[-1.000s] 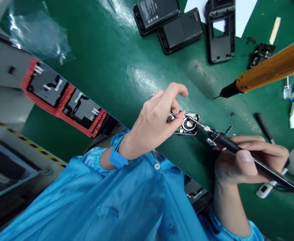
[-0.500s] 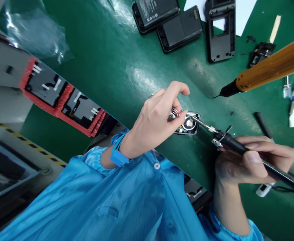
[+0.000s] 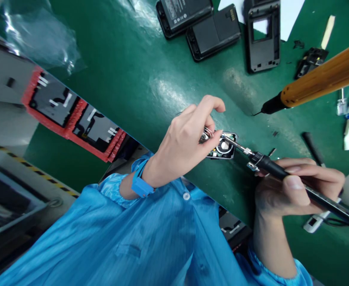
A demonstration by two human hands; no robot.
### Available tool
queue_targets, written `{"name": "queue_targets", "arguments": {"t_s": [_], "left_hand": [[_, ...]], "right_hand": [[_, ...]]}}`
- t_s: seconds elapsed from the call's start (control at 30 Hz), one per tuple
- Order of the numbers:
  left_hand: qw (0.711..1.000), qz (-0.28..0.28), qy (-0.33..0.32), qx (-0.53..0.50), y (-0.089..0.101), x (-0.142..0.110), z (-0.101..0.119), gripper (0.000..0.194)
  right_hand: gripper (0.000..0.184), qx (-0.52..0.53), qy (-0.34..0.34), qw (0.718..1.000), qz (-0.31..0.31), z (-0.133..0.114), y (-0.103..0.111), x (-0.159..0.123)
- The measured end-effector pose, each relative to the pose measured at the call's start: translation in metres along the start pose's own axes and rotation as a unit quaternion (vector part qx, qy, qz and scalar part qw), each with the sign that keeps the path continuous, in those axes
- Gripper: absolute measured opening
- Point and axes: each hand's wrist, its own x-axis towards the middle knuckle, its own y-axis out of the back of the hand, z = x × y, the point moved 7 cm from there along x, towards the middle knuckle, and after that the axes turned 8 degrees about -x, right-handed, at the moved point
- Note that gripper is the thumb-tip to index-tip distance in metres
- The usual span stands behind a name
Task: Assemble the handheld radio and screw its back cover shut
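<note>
My left hand (image 3: pixel 188 137) is closed in a pinch on a small coil of solder wire (image 3: pixel 205 136), partly hidden behind the fingers. Just under the thumb lies a small open device casing (image 3: pixel 232 154) with a round part and some circuitry in it; its left end is covered by this hand. In my right hand (image 3: pixel 296 186) is a soldering iron (image 3: pixel 271 167), gripped like a pen. The iron's metal tip reaches into the casing, close to my left fingertips. Whether it touches a joint there is too small to tell.
An orange electric screwdriver (image 3: pixel 314 79) hangs point-down from the right. Battery packs (image 3: pixel 213 33) and a black housing (image 3: pixel 264 51) lie at the back. A black part with a pale strip (image 3: pixel 311 61) is behind the screwdriver. A clear plastic bag (image 3: pixel 43 39) lies far left.
My right hand and the soldering iron have shifted slightly to the left, the tip staying in the casing. My left hand has hardly moved.
</note>
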Motion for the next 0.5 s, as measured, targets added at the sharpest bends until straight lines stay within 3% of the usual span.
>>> {"name": "queue_targets", "arguments": {"t_s": [0.13, 0.2, 0.27, 0.33, 0.43, 0.47, 0.5], "left_hand": [[1.000, 0.002, -0.008, 0.003, 0.000, -0.001, 0.003, 0.038], [1.000, 0.005, -0.016, 0.000, 0.004, -0.001, 0.008, 0.038], [1.000, 0.017, -0.024, -0.004, 0.011, 0.000, 0.011, 0.037], [0.999, 0.040, -0.029, -0.007, 0.022, 0.004, 0.007, 0.034], [0.996, 0.081, -0.012, 0.019, 0.040, 0.014, -0.018, 0.026], [0.995, 0.091, -0.003, 0.038, 0.046, 0.018, -0.028, 0.023], [0.994, 0.094, 0.002, 0.057, 0.049, 0.021, -0.038, 0.024]], "right_hand": [[0.008, 0.013, 0.013, 1.000, -0.016, -0.004, -0.004, 0.001], [0.003, 0.022, 0.045, 0.999, -0.013, -0.006, -0.002, 0.002], [0.009, 0.023, 0.093, 0.995, 0.008, -0.006, 0.005, 0.003], [0.017, 0.006, 0.157, 0.987, 0.039, -0.006, 0.016, 0.003], [0.022, -0.028, 0.245, 0.966, 0.077, -0.012, 0.044, 0.001], [0.022, -0.035, 0.254, 0.963, 0.077, -0.015, 0.057, 0.001], [0.026, -0.055, 0.208, 0.974, 0.070, -0.013, 0.071, 0.004]]}}
